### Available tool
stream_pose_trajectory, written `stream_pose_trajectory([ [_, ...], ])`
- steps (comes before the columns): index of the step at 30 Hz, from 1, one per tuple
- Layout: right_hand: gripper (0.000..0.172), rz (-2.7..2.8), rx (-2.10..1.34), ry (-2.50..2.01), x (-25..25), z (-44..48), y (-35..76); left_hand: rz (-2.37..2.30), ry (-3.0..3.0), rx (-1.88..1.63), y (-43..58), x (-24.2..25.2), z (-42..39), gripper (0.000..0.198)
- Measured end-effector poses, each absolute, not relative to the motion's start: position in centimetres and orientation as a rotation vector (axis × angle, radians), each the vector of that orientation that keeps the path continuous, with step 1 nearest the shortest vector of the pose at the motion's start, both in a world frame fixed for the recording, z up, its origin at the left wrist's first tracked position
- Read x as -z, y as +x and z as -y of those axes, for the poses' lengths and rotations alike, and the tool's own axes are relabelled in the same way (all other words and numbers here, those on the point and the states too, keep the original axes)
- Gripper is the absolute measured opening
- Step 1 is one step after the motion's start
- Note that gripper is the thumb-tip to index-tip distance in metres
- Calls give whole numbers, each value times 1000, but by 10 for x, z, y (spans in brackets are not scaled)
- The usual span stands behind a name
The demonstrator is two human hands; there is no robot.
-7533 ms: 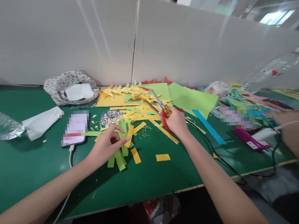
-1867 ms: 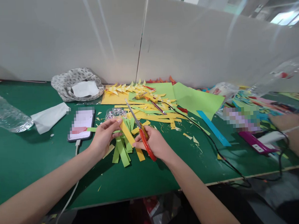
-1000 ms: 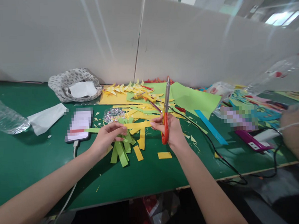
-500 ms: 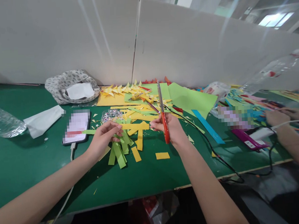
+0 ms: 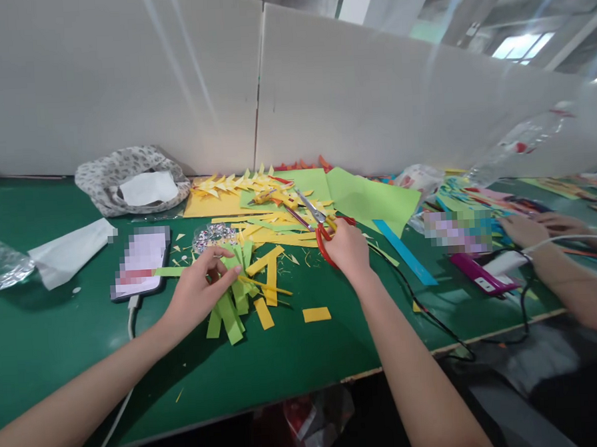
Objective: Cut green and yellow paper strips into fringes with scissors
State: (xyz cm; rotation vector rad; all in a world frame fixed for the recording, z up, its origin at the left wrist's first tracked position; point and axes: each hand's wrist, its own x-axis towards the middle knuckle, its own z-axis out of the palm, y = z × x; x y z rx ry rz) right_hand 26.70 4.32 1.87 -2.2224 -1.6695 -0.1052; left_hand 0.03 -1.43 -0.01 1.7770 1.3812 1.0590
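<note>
My left hand (image 5: 206, 280) is closed, its thumb and fingers pinching one end of a yellow paper strip (image 5: 266, 285), which shows nearly edge-on and points right. Beneath that hand lies a bunch of green paper strips (image 5: 229, 320). Red-handled scissors (image 5: 324, 247) are in my right hand (image 5: 348, 249), their blades slightly apart and pointing away to the upper left, over the yellow scraps. Short yellow paper pieces (image 5: 316, 314) lie on the green table between my hands. A yellow glue gun (image 5: 277, 198) rests beyond them.
A phone (image 5: 143, 261) on a cable lies left, by a cloth pouch (image 5: 133, 182). Green paper sheets (image 5: 377, 199) lie at the back. A black cord (image 5: 417, 300) crosses the right side near a purple power strip (image 5: 481, 274). Another person's hands (image 5: 529, 235) are farther right.
The yellow strip was stretched flat between both hands; now only my left hand has it. My right hand's scissors have swung from upright to pointing up-left. The view has shifted slightly.
</note>
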Motion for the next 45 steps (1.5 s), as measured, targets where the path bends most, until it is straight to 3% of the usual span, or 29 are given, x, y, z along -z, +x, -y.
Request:
stream_pose_trajectory([
  [4, 18, 1745, 76, -2249, -12, -44, 264, -1344, 1774, -1093, 0, 0, 16, 20],
  [10, 20, 1743, 27, -2262, -6, -45, 266, -1265, 1739, -1207, 3, -3, 18, 43],
  [16, 16, 1660, -49, -2125, -21, -39, 259, -1237, 1694, -1112, 1, -1, 18, 29],
  [23, 35, 1204, -1279, -1070, -45, -2, 215, -1164, 1812, -1121, 4, 0, 18, 46],
  [26, 36, 1187, -1567, -856, -47, 17, 193, -1144, 1857, -1048, 3, 3, 17, 54],
  [29, 36, 1261, -1697, -784, -48, 30, 180, -1117, 1885, -1011, 2, 2, 17, 44],
  [36, 37, 1294, -1549, -965, -42, 25, 181, -1017, 1568, -1158, 3, -3, 18, 13],
  [45, 40, 1207, -1419, -1072, -38, 15, 194, -793, 1576, -956, 0, -8, 27, 19],
])
